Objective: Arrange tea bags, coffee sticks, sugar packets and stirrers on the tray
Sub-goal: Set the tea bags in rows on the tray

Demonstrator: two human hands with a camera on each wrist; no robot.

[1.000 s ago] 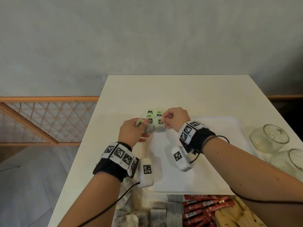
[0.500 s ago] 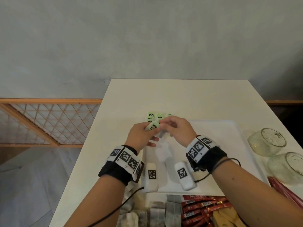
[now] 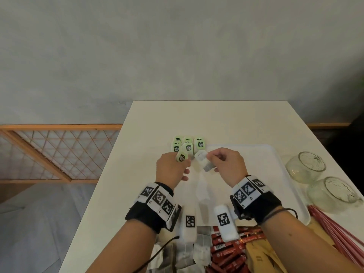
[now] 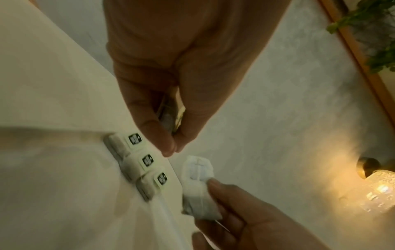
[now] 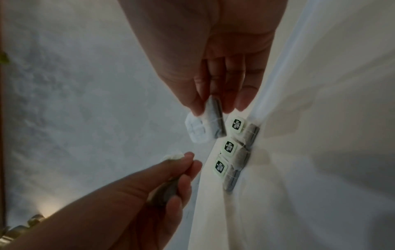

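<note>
Quick count from where I'm standing: one white tray. Two glass jars lying on the table beside it. Tea bags: looks like five green-tagged ones laid at the tray's far-left corner, plus one in each hand, so seven. Coffee sticks, stirrers and brown packets are piled up, can't count those.

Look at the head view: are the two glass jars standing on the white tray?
No: both glass jars lie on the table, right of the white tray.
</note>
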